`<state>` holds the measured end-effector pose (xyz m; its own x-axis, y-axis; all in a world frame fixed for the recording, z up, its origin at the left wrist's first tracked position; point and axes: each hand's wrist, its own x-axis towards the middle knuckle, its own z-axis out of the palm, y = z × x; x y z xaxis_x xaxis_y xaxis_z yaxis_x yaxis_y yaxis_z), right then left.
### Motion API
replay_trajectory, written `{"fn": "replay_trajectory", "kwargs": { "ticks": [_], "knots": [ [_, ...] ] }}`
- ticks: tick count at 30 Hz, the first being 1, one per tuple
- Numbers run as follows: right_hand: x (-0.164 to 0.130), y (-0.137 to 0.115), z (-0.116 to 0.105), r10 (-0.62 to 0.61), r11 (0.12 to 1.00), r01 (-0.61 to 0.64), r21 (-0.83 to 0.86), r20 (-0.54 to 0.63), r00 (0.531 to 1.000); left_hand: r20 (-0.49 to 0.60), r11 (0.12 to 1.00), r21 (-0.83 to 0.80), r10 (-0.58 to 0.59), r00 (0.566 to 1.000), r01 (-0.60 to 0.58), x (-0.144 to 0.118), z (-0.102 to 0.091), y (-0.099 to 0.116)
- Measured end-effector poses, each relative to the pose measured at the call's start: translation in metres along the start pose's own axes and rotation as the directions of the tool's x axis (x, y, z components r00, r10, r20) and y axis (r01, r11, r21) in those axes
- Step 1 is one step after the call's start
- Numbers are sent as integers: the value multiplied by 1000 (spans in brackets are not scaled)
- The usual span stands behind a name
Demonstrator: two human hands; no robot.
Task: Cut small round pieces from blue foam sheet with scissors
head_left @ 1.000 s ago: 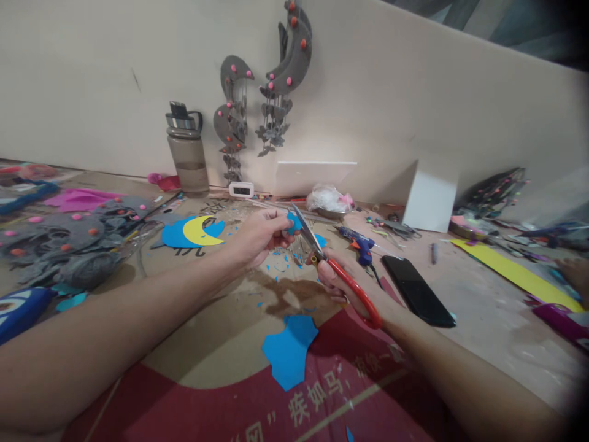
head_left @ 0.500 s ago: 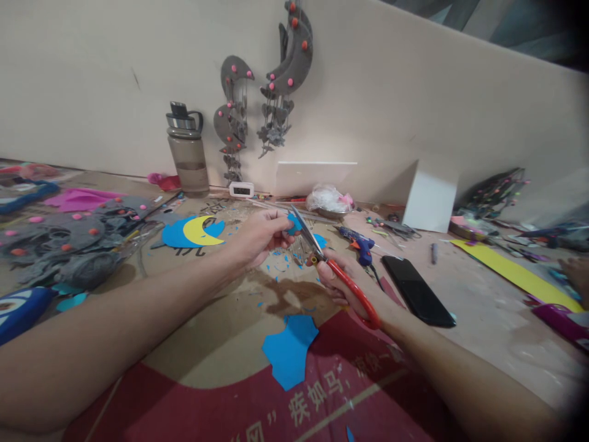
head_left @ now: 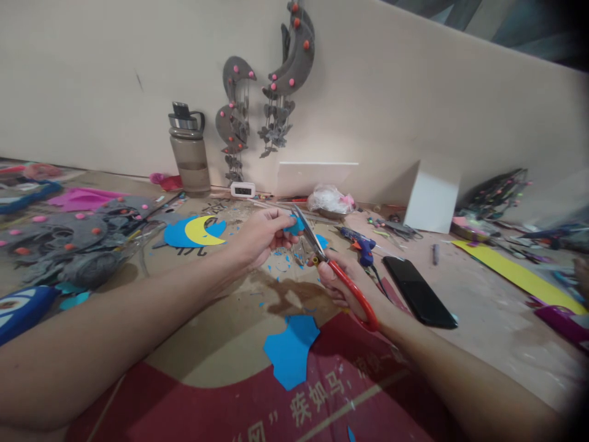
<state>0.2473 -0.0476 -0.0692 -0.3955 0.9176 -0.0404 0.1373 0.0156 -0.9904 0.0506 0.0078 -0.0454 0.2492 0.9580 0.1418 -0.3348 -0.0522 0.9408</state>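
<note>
My left hand (head_left: 260, 236) pinches a small blue foam piece (head_left: 293, 226) above the cardboard work surface (head_left: 221, 331). My right hand (head_left: 343, 282) grips red-handled scissors (head_left: 338, 273), whose metal blades reach up to the blue piece and touch its edge. Small blue scraps (head_left: 280, 267) lie on the cardboard under both hands. A larger blue foam offcut (head_left: 289, 350) rests nearer to me, below the hands.
A black phone (head_left: 418, 291) and a blue glue gun (head_left: 361, 244) lie right of the scissors. A blue-and-yellow moon cutout (head_left: 196, 232), water bottle (head_left: 189, 153) and small clock (head_left: 242, 189) stand behind. Grey felt pieces (head_left: 69, 242) pile at left; a yellow strip (head_left: 515, 273) at right.
The scissor blades have closed slightly on the blue piece and both hands have shifted a little. The view has drifted slightly.
</note>
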Motion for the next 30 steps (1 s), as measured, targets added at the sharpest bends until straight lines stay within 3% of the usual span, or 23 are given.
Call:
{"fn": "replay_trajectory", "kwargs": {
  "ticks": [5,11,20,30],
  "knots": [
    [0,-1,2,1,999,-1,45,-9,1000,-5,1000,8,0,1000,0,-1,2,4],
    [2,0,0,17,998,-18,55,22,1000,-45,991,129,32,998,-26,-1,2,10],
    [2,2,-2,-61,998,60,29,36,997,11,991,129,33,999,-34,2,1,7],
    [0,-3,3,-22,998,22,64,3,1000,32,996,85,35,999,-38,-1,3,5]
  ]
}}
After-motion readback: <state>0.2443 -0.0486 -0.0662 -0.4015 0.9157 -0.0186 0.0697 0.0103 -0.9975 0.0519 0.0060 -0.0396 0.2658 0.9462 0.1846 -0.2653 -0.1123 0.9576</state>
